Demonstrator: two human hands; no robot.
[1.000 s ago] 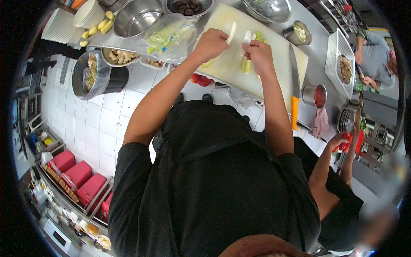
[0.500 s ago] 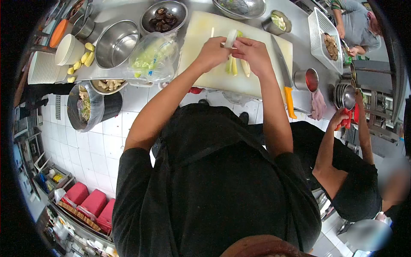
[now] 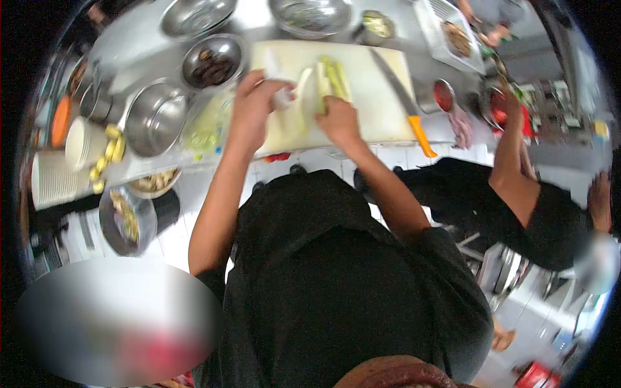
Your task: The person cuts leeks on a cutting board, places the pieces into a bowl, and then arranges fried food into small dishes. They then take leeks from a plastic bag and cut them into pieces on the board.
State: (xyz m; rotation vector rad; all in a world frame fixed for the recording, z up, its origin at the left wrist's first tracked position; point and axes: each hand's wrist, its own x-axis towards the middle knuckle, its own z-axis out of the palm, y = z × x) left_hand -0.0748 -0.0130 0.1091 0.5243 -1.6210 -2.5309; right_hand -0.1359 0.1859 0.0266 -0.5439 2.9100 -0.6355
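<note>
My left hand (image 3: 253,103) is curled over the near left part of the cutting board (image 3: 375,107), fingers closed around a pale strip of stalk (image 3: 283,97). My right hand (image 3: 338,119) presses down on the near ends of the green stalks (image 3: 331,76), which lie side by side along the middle of the board; how far those fingers are bent I cannot tell through the blur. A knife (image 3: 402,103) with an orange handle lies on the board's right side, apart from both hands. A plastic bag (image 3: 207,126) sits just left of the board, beside steel bowls (image 3: 154,118).
</note>
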